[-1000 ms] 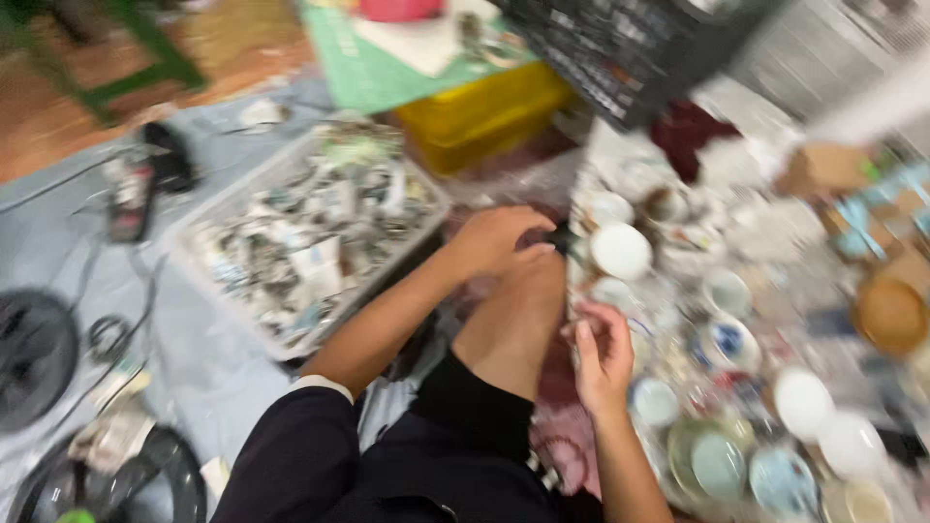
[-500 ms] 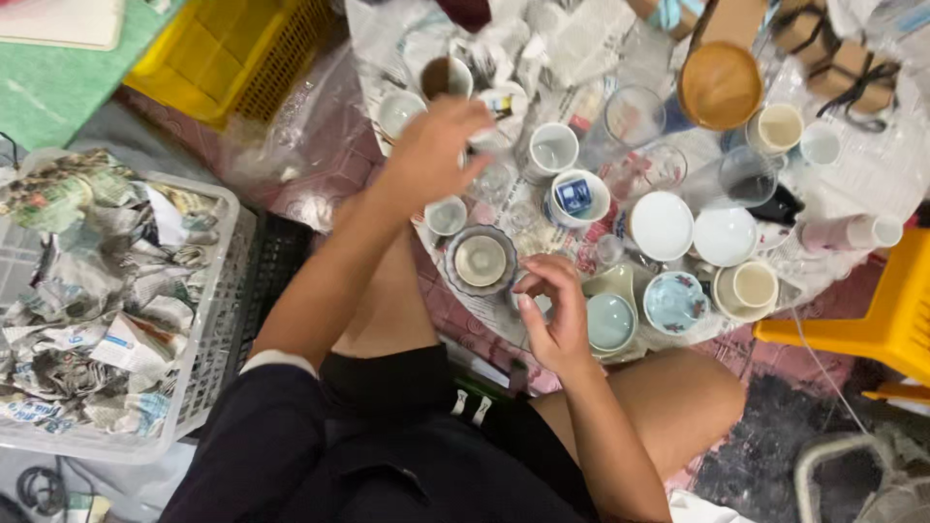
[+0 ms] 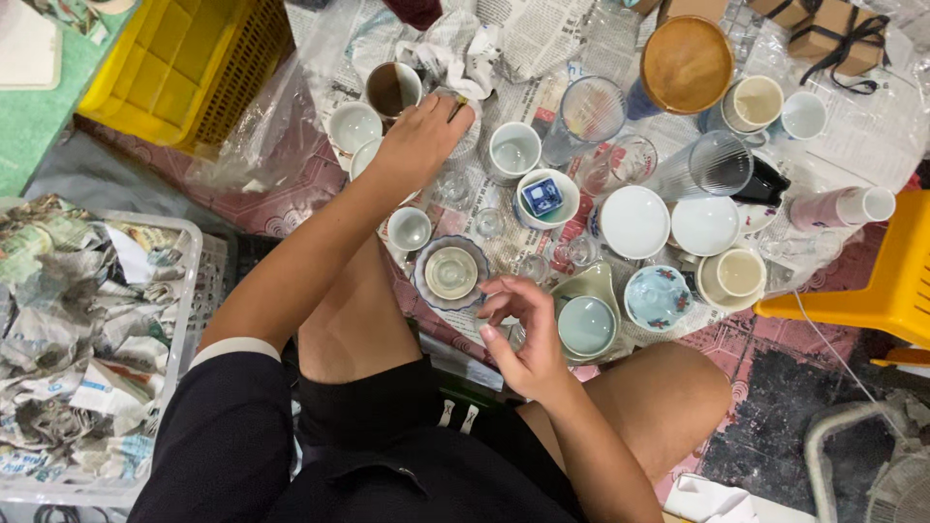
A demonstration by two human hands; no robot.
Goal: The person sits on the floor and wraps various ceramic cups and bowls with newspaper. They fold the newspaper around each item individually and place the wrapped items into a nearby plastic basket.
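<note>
Left hand (image 3: pixel 418 143) closed on small clear glass cup (image 3: pixel 463 126), beyond round blue-rimmed ceramic saucer (image 3: pixel 450 272), right hand (image 3: pixel 523 334) open, empty, just beside saucer

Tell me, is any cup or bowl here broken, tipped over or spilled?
Nothing looks broken or spilled. One pink cup lies on its side at the right edge of the newspaper, while the other cups stand upright. The left hand touches crumpled paper.

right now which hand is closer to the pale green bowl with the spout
Right. The right hand hovers just left of the pale green spouted bowl, nearly touching it; the left hand is far up the spread by the brown-lined cup.
</note>
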